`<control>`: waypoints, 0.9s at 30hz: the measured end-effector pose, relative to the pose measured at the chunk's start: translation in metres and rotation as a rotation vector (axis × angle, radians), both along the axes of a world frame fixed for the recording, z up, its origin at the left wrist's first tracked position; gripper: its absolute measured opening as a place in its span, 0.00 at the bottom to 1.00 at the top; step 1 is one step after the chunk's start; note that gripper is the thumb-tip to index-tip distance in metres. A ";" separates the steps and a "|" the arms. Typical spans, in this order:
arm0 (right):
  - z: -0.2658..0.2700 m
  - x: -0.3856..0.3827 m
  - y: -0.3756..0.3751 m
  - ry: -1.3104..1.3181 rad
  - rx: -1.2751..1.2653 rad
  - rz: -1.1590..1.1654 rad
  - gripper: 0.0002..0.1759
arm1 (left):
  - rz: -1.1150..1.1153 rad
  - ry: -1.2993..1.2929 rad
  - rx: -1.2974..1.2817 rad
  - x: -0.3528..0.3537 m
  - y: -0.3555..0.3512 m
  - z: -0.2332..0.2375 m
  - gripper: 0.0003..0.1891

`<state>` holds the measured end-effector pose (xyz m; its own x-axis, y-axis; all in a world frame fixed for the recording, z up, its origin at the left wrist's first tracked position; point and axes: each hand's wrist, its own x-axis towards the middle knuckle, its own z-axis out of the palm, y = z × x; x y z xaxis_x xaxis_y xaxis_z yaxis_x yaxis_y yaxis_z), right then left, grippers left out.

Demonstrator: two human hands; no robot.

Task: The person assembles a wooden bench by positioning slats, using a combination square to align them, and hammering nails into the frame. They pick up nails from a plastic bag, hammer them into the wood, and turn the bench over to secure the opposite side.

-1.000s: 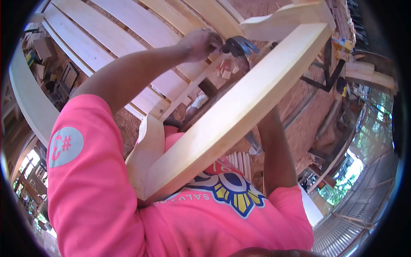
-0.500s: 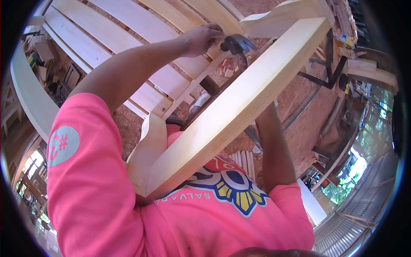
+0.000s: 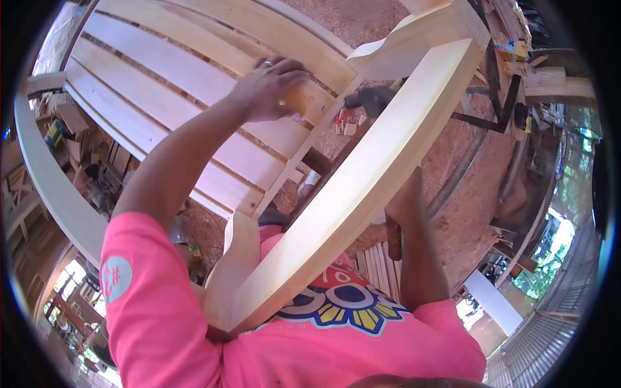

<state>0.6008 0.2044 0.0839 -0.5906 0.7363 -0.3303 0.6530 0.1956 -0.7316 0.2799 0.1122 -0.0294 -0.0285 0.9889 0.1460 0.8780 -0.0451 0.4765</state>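
Note:
My left hand (image 3: 270, 87), with a ring on one finger, is just above the pale wooden slats (image 3: 217, 71) of a bench. Its fingers are curled toward the thumb; anything small between them is too blurred to name. On the other side, my right hand (image 3: 404, 197) is closed around the handle of a hammer (image 3: 370, 99), partly hidden behind the curved wooden armrest (image 3: 369, 174). The hammer's dark head shows above the armrest, close to the slat ends, and the handle's butt shows below. The armrest crosses in front of my chest, joined to shaped wooden supports (image 3: 236, 252).
Several wood offcuts (image 3: 346, 123) lie beyond the slat ends. A black metal frame (image 3: 498, 107) stands at right over a dusty floor (image 3: 462, 187). Another curved armrest (image 3: 55, 174) runs along the left, with clutter beyond it. Stacked wood strips (image 3: 375, 265) lie below.
My left hand has moved left, away from the hammer head and over the slats. The hammer has tilted and its head sits lower and further right. The view has shifted slightly.

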 end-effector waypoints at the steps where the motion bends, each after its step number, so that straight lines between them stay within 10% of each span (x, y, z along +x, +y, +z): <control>1: 0.002 0.005 0.001 0.040 0.056 0.101 0.26 | 0.010 0.017 -0.010 -0.006 -0.004 0.000 0.39; 10: -0.001 -0.009 -0.004 -0.108 0.365 0.693 0.27 | -0.027 0.095 -0.002 -0.012 0.008 0.015 0.37; 27: -0.021 0.002 -0.004 -0.081 0.196 0.634 0.31 | -0.167 0.134 0.020 -0.003 0.023 0.001 0.38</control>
